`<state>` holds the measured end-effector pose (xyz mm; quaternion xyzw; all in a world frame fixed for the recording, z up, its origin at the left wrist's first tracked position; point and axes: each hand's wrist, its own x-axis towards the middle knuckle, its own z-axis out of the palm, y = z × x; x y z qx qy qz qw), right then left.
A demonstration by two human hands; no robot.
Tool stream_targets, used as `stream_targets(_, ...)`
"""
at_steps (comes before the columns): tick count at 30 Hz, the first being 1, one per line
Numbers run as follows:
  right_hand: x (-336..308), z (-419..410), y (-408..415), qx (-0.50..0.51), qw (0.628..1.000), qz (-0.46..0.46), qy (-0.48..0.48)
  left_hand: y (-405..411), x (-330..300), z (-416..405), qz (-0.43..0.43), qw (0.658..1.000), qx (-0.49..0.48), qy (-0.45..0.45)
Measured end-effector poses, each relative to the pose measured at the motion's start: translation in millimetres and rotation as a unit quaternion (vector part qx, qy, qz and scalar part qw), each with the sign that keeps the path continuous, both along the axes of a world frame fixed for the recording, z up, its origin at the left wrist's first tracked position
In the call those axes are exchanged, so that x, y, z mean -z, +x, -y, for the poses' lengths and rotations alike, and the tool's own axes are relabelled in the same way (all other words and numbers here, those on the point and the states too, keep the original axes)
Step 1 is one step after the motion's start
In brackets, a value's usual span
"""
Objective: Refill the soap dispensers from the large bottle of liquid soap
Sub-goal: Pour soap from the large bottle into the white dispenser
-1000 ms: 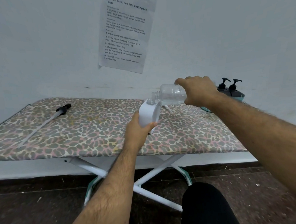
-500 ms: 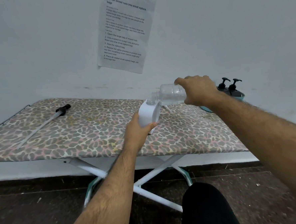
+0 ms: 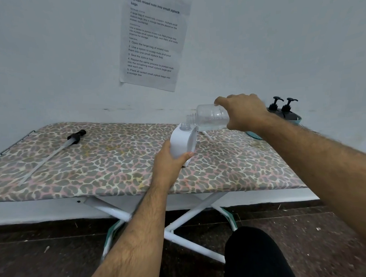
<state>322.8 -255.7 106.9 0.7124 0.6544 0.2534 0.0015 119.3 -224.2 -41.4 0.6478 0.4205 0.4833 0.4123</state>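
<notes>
Light: soft, even, a bit dim; source not showing in frame.
Wall: reading bluish-grey, no hot spots, no glare.
Shadows: faint, lying under the board edge & around its legs; floor going dark.
Clear bottle: catching weak highlights only.
Blur: none to speak of; printed sheet headings readable, small lines going fuzzy.
Distortion: wide-angle; board edge & wall line bowing, forearms stretching big toward the bottom corners.
Focus: mid-scene sharp, edges softening.
</notes>
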Motion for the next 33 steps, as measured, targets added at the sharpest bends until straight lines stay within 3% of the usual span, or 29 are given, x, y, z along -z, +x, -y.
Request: stream_targets(33, -4.8, 0.9, -3.7, 0.013, 1.000, 0.003, -0.022, -0.3, 0.0, -0.4, 0.000, 1.000, 0.000, -0.007)
